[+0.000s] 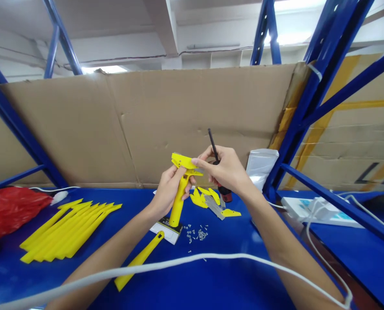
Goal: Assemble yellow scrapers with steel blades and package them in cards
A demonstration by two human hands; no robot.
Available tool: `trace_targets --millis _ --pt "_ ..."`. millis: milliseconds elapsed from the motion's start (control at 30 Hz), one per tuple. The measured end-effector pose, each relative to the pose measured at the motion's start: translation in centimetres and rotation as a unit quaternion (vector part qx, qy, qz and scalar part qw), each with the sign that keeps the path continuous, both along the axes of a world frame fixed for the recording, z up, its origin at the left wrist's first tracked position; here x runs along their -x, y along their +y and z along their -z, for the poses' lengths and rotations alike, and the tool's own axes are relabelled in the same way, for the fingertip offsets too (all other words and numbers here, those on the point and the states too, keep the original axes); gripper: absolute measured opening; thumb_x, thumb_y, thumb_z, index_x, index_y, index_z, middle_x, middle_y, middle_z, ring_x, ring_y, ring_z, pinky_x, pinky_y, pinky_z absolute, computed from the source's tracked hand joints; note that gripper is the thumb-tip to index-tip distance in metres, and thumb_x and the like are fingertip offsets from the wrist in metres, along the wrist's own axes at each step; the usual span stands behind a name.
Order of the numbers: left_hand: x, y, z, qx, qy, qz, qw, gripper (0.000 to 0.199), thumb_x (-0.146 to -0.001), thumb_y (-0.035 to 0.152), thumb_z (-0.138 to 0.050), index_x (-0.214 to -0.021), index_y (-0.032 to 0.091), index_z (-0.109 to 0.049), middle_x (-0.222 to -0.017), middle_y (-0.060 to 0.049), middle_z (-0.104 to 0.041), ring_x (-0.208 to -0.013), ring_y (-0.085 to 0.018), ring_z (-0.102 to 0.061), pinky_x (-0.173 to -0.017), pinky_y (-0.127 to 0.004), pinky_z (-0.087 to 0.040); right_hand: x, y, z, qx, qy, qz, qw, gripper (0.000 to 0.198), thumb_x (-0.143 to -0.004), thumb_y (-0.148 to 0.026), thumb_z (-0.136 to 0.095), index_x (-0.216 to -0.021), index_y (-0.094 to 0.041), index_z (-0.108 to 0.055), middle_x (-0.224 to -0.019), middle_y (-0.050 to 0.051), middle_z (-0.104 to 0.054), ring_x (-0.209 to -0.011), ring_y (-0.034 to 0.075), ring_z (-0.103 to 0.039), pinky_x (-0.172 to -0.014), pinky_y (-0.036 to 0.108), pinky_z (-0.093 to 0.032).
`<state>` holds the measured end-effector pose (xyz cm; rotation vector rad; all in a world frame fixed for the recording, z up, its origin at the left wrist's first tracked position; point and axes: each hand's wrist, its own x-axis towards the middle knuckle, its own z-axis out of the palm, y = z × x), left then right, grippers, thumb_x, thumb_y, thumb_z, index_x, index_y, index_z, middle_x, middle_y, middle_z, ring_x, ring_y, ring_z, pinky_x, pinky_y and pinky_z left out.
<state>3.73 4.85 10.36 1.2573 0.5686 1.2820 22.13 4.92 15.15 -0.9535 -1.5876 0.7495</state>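
Clearly, hands [167,189] on yellow tool [179,200]

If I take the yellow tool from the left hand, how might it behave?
The yellow tool is probably stiff, as its handle looks straight, and light, given its plastic look. It may feel top-heavy, since its head spreads wide.

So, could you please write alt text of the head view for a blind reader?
The left hand holds a yellow tool above a blue table, while the right hand, gripping a screwdriver, touches the tool's head. Small fasteners lie scattered below; yellow handles lie grouped at left.
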Motion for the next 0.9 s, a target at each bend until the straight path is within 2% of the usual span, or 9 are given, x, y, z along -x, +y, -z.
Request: trace_targets --millis 67,200,300,500,700,800,900 --pt "0.3 0.2 0.2 0.012 0.015 0.009 1.000 0.040 -0.095 0.051 -0.084 -0.102 0.019 -0.061 -0.080 -0.001 -0.071 -0.046 -0.007 -0.052 -0.038 -0.019 -0.039 -0.3 0.3 0.2 0.004 -0.029 -0.004 1.000 0.034 -0.084 -0.044 -0.097 -0.085 -0.022 -0.071 -0.047 -0.003 -0.061 -0.031 0.012 -0.052 -0.029 0.021 -0.040" --pt "0.4 0.4 0.3 0.015 0.039 0.012 0.999 0.038 -0.096 0.048 -0.083 -0.100 0.019 -0.059 -0.078 -0.001 -0.069 -0.046 -0.007 -0.052 -0.039 -0.019 -0.040 -0.9 0.6 0.3 -0.031 -0.052 -0.016 0.998 0.027 -0.086 -0.040 -0.093 -0.093 -0.020 -0.076 -0.079 0.003 -0.078 -0.039 0.009 -0.058 -0.031 0.022 -0.043" --pt "0.3 0.5 0.6 0.017 0.041 0.010 0.999 0.035 -0.098 0.047 -0.081 -0.101 0.019 -0.060 -0.079 -0.001 -0.069 -0.049 -0.007 -0.053 -0.040 -0.018 -0.040 -1.0 0.8 0.5 -0.045 -0.096 -0.018 0.994 0.017 -0.094 -0.037 -0.084 -0.096 -0.020 -0.081 -0.092 0.006 -0.081 -0.041 0.008 -0.058 -0.032 0.023 -0.043" --pt "0.1 1.1 1.3 0.039 0.028 0.025 0.999 0.033 -0.096 0.042 -0.083 -0.101 0.019 -0.059 -0.080 0.000 -0.066 -0.051 -0.007 -0.052 -0.040 -0.019 -0.040 -0.8 1.6 1.3 -0.053 -0.118 -0.007 0.992 0.010 -0.094 -0.031 -0.081 -0.093 -0.021 -0.083 -0.091 0.006 -0.082 -0.046 0.009 -0.056 -0.036 0.023 -0.040" --pt "0.1 0.9 1.1 0.057 0.026 0.083 0.995 0.037 -0.085 0.027 -0.092 -0.106 0.017 -0.063 -0.081 0.001 -0.061 -0.059 -0.008 -0.053 -0.045 -0.018 -0.043 -0.8 2.7 2.1 -0.054 -0.136 -0.004 0.989 0.009 -0.093 -0.028 -0.080 -0.092 -0.021 -0.085 -0.088 0.007 -0.082 -0.049 0.011 -0.058 -0.039 0.025 -0.038" --pt "0.0 0.9 1.3 0.056 0.025 0.083 0.995 0.037 -0.090 0.035 -0.091 -0.106 0.017 -0.063 -0.083 0.000 -0.062 -0.060 -0.008 -0.052 -0.046 -0.018 -0.043 -0.9 2.9 2.2 -0.051 -0.159 -0.006 0.986 0.009 -0.092 -0.029 -0.081 -0.089 -0.021 -0.085 -0.084 0.007 -0.082 -0.049 0.012 -0.057 -0.041 0.026 -0.039" --pt "-0.1 1.3 1.9 0.042 0.032 0.066 0.996 0.040 -0.095 0.046 -0.087 -0.106 0.017 -0.063 -0.085 -0.001 -0.064 -0.058 -0.008 -0.052 -0.044 -0.019 -0.044 -1.2 3.0 2.1 -0.052 -0.177 -0.005 0.983 0.008 -0.088 -0.027 -0.084 -0.083 -0.021 -0.082 -0.083 0.006 -0.082 -0.058 0.014 -0.062 -0.047 0.025 -0.042"
